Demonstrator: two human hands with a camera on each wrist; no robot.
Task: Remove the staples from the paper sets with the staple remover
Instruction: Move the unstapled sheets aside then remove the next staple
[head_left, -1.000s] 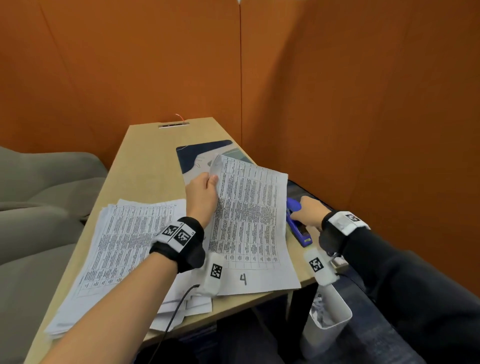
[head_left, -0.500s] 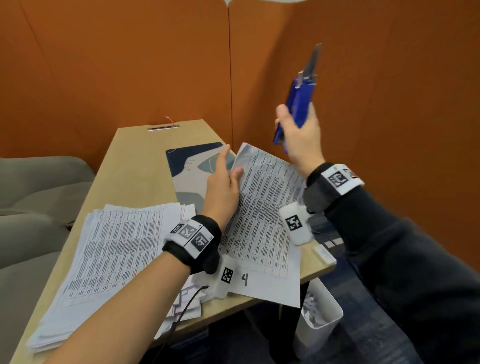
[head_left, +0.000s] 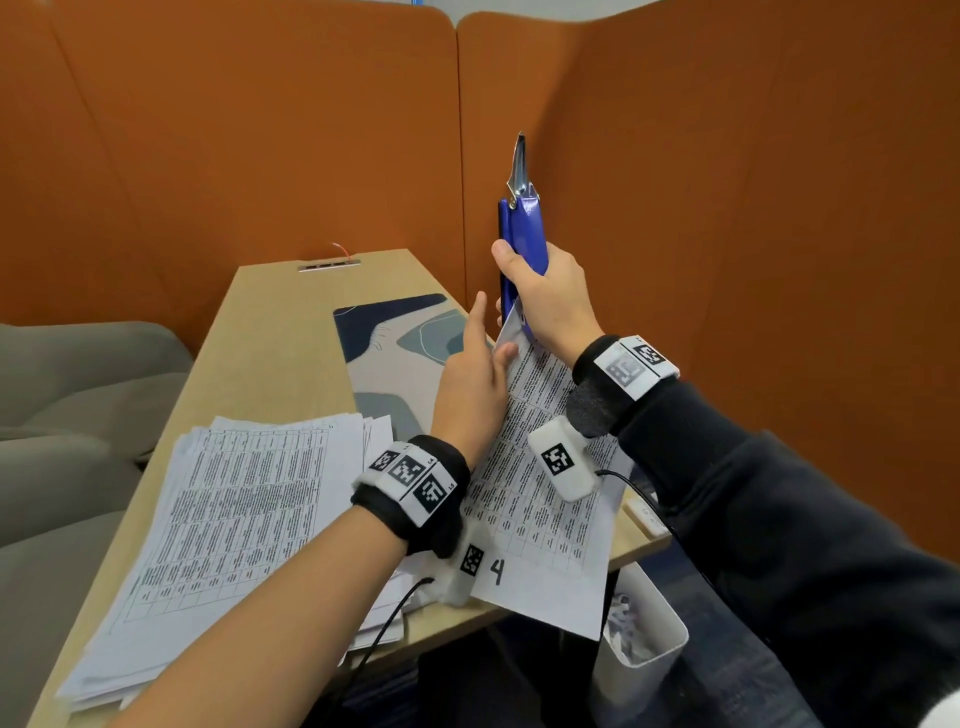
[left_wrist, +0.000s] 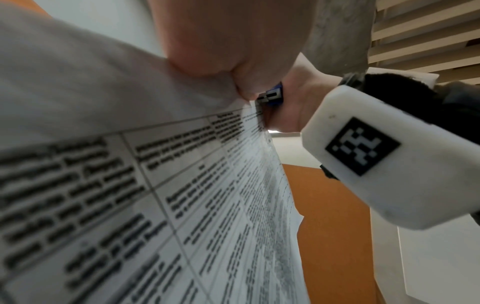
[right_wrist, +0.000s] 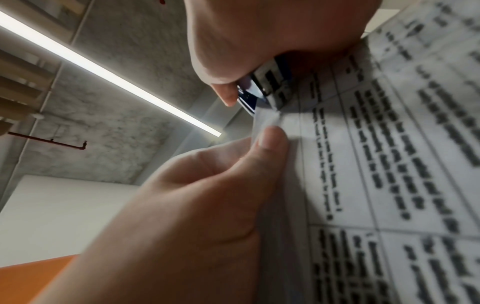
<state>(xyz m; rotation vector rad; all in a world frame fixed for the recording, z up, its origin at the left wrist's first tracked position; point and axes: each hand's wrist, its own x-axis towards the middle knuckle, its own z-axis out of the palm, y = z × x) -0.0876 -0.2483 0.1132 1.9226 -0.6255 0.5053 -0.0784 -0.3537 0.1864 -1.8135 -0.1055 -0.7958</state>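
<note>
My right hand (head_left: 556, 301) grips the blue staple remover (head_left: 522, 218) upright, its metal tip pointing up and its lower end at the top corner of the paper set. My left hand (head_left: 472, 384) pinches that raised corner of the printed paper set (head_left: 545, 467) marked "4", index finger pointing up. In the right wrist view my left thumb (right_wrist: 270, 144) presses the sheet's corner just below the staple remover (right_wrist: 267, 86). In the left wrist view the staple remover's end (left_wrist: 272, 96) meets the paper set (left_wrist: 182, 185) edge. No staple is visible.
A thick stack of printed sheets (head_left: 234, 519) lies on the left of the wooden table (head_left: 270, 332). A patterned desk mat (head_left: 395, 353) lies behind the hands. A white bin (head_left: 639, 654) with scraps stands below the table's right edge. Orange partition walls enclose the back and right.
My right hand picked the staple remover up from the table's right edge, raised it, and brought it upright to the paper corner. My left hand lifted and now pinches that corner.
</note>
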